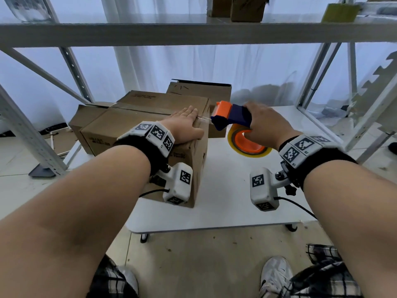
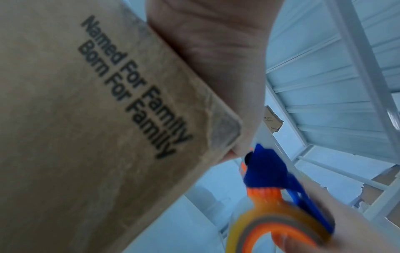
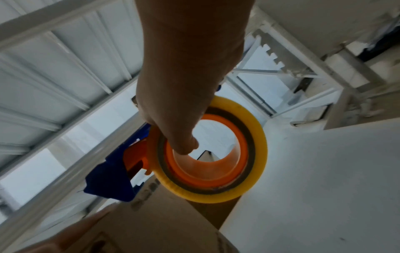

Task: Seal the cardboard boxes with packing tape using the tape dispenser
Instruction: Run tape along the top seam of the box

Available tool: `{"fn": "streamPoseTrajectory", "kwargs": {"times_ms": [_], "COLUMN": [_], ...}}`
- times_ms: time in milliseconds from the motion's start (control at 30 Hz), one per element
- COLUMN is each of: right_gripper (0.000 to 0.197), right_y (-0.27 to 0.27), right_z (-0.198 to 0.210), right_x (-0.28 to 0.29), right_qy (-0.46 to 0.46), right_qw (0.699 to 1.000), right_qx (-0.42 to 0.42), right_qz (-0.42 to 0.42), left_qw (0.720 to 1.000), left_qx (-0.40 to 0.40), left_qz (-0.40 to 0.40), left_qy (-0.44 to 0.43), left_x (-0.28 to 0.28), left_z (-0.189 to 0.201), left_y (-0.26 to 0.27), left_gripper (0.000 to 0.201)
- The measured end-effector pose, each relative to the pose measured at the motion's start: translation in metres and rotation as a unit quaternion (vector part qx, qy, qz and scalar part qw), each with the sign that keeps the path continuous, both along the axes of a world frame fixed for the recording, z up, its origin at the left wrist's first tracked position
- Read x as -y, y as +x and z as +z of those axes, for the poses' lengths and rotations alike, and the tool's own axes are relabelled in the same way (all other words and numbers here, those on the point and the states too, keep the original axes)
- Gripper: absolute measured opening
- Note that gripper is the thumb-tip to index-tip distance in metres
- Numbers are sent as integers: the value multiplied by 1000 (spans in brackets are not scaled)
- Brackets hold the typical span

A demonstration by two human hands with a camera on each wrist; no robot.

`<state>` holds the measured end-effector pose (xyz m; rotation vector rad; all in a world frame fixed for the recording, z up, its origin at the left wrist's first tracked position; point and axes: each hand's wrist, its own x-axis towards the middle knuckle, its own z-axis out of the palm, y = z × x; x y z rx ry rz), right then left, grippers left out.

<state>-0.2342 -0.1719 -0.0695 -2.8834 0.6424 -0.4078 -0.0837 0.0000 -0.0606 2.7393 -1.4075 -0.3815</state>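
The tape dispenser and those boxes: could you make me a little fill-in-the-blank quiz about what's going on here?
1. The person's left hand rests flat on top of the brown ____ box.
2. The right hand grips the blue and orange plastic tape dispenser, which carries a roll of ____ tape.
3. The boxes stand on a ____ table.
4. The printed box side reads "Named For ____".

Missing words: cardboard; yellow; white; Family

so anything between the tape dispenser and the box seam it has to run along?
Nothing separate. The left hand lies flat on the front box beside the seam end, close to the tape dispenser in the right hand.
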Motion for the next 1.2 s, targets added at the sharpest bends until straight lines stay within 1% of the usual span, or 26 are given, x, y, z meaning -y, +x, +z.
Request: {"fn": "streamPoseTrajectory", "kwargs": {"times_ms": [100, 167, 433, 567, 667, 800, 900, 1000, 1100, 1200], "right_gripper": [48, 48, 49, 48, 48, 47, 46, 45, 46, 44], "right_y": [-20, -26, -25, -20, -13, -1, 3, -7, -24, -29], "right_z": [-20, -25, -20, -22, -22, -22, -28, -37, -43, -41], "right_x": [8, 10, 8, 5, 2, -1, -2, 0, 5, 6], "right_qy": [4, 3, -39, -38, -25, -39, -3, 24, 5, -27], "right_qw": [999, 999, 998, 998, 998, 998, 999, 998, 998, 996], "right_qx": [-14, -11, -23, -32, -19, -17, -2, 13, -10, -42], "right_qz": [-34, -41, -41, -48, -50, -49, -50, -49, -65, -68], "left_qw": [1000, 1000, 999, 1000, 1000, 999, 999, 1000, 1000, 999], "left_qx": [6, 11, 10, 2, 20, 35, 27, 17, 26, 41], "left_qz": [-10, -9, -34, -25, -2, 20, 20, 16, 13, 13], "left_qy": [14, 19, 8, 14, 21, 14, -6, -7, -9, -13], "left_x": [1, 2, 0, 6, 14, 17, 14, 11, 11, 13], "left_z": [-1, -1, 0, 3, 2, -3, -6, -4, -5, -7], "left_y": [2, 2, -6, -4, 0, 10, 18, 19, 16, 14], "left_gripper": [77, 77, 69, 67, 67, 72, 70, 68, 67, 68]}}
